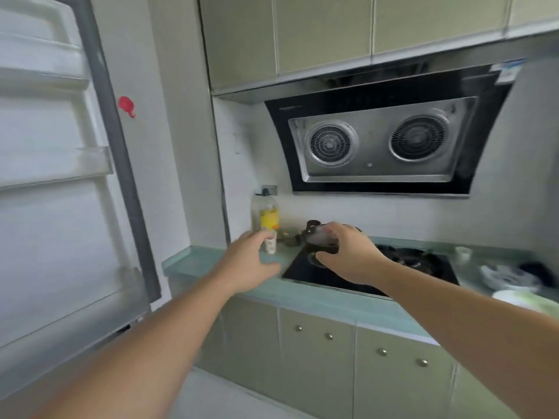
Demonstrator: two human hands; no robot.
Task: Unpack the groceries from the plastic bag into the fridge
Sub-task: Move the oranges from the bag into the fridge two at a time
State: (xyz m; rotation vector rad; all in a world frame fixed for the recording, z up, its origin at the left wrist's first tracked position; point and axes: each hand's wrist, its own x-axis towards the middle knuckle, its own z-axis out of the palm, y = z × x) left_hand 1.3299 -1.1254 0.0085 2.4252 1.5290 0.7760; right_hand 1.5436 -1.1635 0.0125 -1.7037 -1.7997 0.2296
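The fridge door [51, 182] stands open at the left, its white inner shelves facing me. My right hand [348, 252] is raised over the black stove top and grips a small dark container with a pale, clear top [319, 237]. My left hand [251, 264] hovers just left of it above the counter, fingers spread and holding nothing. At the far right edge of the counter lies a white plastic bag [514, 282] with green and dark things by it, blurred.
A teal counter [302, 297] runs over green cabinets. An oil bottle [267, 214], a small white cup and jars stand in the back corner. The gas stove [402, 261] sits under a black range hood [381, 143]. Wall cabinets hang above.
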